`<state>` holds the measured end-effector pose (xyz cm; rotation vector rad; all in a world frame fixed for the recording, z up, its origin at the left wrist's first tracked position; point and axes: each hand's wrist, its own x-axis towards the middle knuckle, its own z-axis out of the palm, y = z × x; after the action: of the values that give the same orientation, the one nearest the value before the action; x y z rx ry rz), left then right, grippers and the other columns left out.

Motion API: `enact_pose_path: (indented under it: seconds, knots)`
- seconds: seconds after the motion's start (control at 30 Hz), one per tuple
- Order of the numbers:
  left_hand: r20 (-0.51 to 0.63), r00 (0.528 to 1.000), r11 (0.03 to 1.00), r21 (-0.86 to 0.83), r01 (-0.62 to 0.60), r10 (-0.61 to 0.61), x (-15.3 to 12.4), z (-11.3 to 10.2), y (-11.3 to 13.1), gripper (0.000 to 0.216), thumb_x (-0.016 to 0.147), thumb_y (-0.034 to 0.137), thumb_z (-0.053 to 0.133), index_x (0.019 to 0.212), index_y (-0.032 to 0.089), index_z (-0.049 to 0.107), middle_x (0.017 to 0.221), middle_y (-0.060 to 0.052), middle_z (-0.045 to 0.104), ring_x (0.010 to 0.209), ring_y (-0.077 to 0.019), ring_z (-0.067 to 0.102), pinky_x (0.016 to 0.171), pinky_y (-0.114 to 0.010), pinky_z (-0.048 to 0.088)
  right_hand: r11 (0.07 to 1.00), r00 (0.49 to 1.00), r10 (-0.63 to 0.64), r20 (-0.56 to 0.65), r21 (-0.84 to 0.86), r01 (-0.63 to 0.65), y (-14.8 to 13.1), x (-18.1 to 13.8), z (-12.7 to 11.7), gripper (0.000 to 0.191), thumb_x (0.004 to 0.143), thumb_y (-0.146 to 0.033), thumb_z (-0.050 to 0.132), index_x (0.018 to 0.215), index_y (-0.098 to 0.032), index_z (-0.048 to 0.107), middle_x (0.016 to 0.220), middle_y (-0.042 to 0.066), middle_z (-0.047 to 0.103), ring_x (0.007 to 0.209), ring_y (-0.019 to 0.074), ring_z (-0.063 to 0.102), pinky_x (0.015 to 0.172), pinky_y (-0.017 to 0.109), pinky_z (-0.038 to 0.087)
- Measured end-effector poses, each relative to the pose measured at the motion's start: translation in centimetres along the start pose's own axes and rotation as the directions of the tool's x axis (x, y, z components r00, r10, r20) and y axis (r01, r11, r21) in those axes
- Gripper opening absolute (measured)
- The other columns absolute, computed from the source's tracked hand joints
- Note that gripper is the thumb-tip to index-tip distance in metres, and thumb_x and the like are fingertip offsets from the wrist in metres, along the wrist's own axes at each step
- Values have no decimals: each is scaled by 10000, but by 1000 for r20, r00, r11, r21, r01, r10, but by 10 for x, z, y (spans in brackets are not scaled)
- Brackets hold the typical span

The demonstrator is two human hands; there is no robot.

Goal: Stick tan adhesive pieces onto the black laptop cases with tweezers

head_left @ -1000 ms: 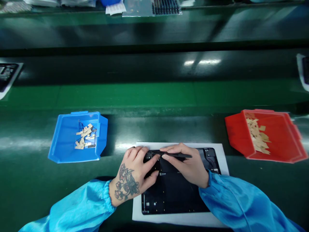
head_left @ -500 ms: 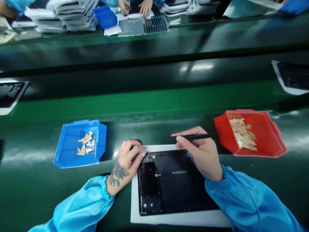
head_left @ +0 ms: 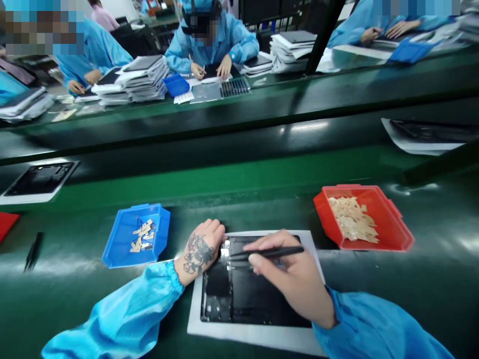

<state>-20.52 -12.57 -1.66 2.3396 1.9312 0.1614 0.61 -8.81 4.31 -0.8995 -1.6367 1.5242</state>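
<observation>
The right hand (head_left: pixel 299 281) is pinching the black tweezers (head_left: pixel 280 252) between thumb and fingers, closed around the handle. The tool is pointing left above the upper left part of the black panel (head_left: pixel 254 294); tip contact cannot be determined because of blur. The left hand (head_left: pixel 200 252) is resting at the panel's upper left corner, fingers curled (the fingertips are facing away, so whether they are gripping anything cannot be determined).

The panel is lying flat on the white sheet (head_left: pixel 254 335), directly in front of the person. The blue bin (head_left: pixel 123 232) is standing beyond the left forearm, containing loose beige and dark pieces (head_left: pixel 144 233). The red bin (head_left: pixel 389 219) is standing beyond the right hand, containing beige pieces (head_left: pixel 354 219). Spare tweezers (head_left: pixel 34 249) are lying at far left. Across the bench, a co-worker (head_left: pixel 213 42) is working with both hands on a dark item.
</observation>
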Motion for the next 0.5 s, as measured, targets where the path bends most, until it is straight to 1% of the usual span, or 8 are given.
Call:
enact_pose_path:
  seconds: [0.07, 0.13, 0.27, 0.33, 0.4, 0.47, 0.5]
  knots:
    - [-67, 998, 999, 26, 25, -23, 18, -12, -20, 241, 953, 216, 371, 781, 167, 532, 732, -33, 539, 678, -166, 492, 646, -279, 405, 1000, 996, -30, 85, -6, 31, -1, -11, 6, 103, 796, -164, 665, 838, -222, 592, 875, 21, 710, 779, 165, 680, 638, 256, 551]
    - [-122, 991, 997, 43, 64, -58, 44, -33, -49, 247, 962, 219, 348, 829, 154, 545, 735, -30, 538, 684, -156, 504, 654, -266, 413, 999, 988, -48, 148, 1, 49, -1, -19, 12, 114, 793, -152, 659, 842, -225, 586, 878, 15, 712, 785, 162, 678, 662, 255, 547]
    - [-209, 974, 991, 82, 107, -88, 102, -87, -114, 307, 975, 245, 319, 923, 122, 596, 872, -44, 570, 865, -154, 547, 790, -261, 431, 999, 982, -9, 190, -33, 15, 4, -24, 19, 96, 787, -157, 648, 815, -216, 578, 856, 15, 711, 745, 158, 670, 629, 241, 529]
    - [-261, 958, 985, 89, 151, -123, 122, -110, -139, 347, 981, 263, 304, 960, 91, 604, 926, -45, 585, 938, -153, 556, 845, -263, 430, 998, 979, 25, 201, -61, -13, 6, -21, 21, 66, 790, -166, 633, 802, -211, 586, 828, 17, 708, 734, 159, 666, 607, 236, 515]
    - [-336, 925, 972, 90, 218, -177, 131, -126, -156, 331, 977, 300, 345, 956, 92, 601, 987, -47, 592, 1021, -174, 548, 899, -290, 426, 996, 979, 47, 200, -82, -31, 9, -18, 21, 36, 798, -185, 622, 793, -206, 593, 815, 20, 705, 729, 159, 659, 604, 235, 506]
    - [-400, 886, 953, 83, 291, -235, 129, -134, -166, 309, 972, 323, 385, 970, 91, 588, 1079, -56, 579, 1102, -207, 508, 964, -356, 403, 993, 977, 61, 203, -107, -40, 12, -15, 20, 14, 807, -207, 616, 799, -200, 607, 815, 21, 701, 722, 155, 649, 613, 236, 498]
    - [-414, 872, 944, 77, 319, -261, 124, -135, -169, 320, 974, 328, 381, 1002, 77, 578, 1130, -63, 561, 1134, -221, 480, 993, -393, 379, 992, 976, 70, 205, -119, -46, 13, -14, 20, 22, 813, -219, 614, 806, -198, 615, 817, 22, 699, 716, 152, 644, 614, 235, 494]
